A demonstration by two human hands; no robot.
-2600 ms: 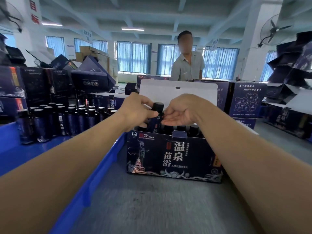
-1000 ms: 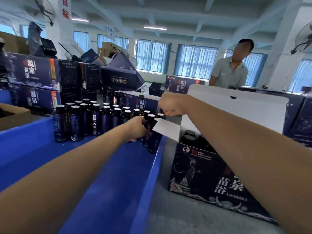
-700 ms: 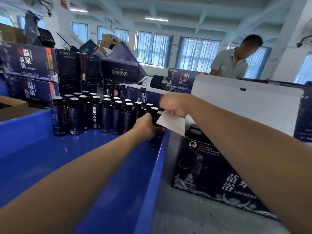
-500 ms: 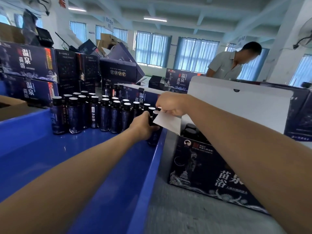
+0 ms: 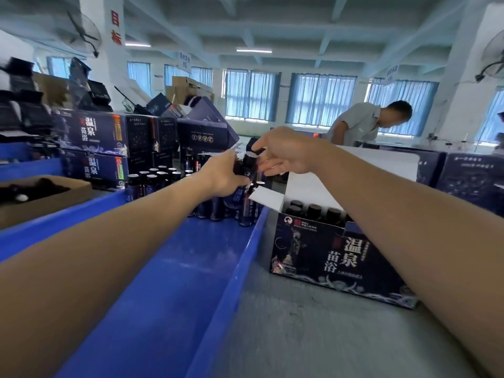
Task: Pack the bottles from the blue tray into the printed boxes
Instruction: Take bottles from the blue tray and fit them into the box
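— Where is the dark bottle (image 5: 249,166) to be found?

— It is held in the air over the right end of the blue tray (image 5: 240,268), just above the standing bottles (image 5: 159,178) crowded at the tray's far end and close to its right rim.

— How is it gripped?

— Its body is clasped by the left hand (image 5: 222,174), whose fingers are wrapped round it. Its cap is pinched from the other side by the thumb and forefinger of the right hand (image 5: 285,151). Both hands are thus closed on the same bottle.

— And the printed box (image 5: 335,255)?

— It is set on the grey table (image 5: 300,336), just beside the tray's right wall. Its white lid (image 5: 381,165) is folded up and back, and a small side flap (image 5: 266,197) is turned out towards the tray. Several black caps (image 5: 313,210) can be seen inside, packed in a row along the near wall.

— What else is seen?

— More printed boxes are stacked (image 5: 92,143) behind the tray on the left, and a brown carton (image 5: 54,197) is placed to the tray's left. Another person (image 5: 360,124) in a pale shirt is seen bent over beyond the open box.
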